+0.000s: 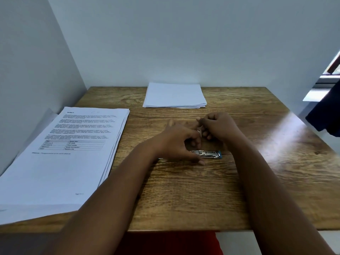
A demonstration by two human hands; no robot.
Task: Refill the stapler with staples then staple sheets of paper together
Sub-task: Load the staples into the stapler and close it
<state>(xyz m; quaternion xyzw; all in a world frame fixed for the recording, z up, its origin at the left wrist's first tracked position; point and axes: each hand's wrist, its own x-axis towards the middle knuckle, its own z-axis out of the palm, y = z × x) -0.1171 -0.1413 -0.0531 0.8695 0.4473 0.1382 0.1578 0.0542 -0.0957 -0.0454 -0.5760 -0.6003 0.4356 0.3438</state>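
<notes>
Silver stapler (207, 154) (blue-tipped), white paper (174, 95)

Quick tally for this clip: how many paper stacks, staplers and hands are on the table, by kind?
Paper stacks: 2, the printed stack and the blank stack
Staplers: 1, the stapler, lying opened out
Hands: 2, left hand and right hand, pinching something small and pale between them
Total: 5

A wooden table (184, 199) carries the things. On it lie a printed paper stack (60, 153), blank sheets (174, 95) and a stapler (209, 154).
</notes>
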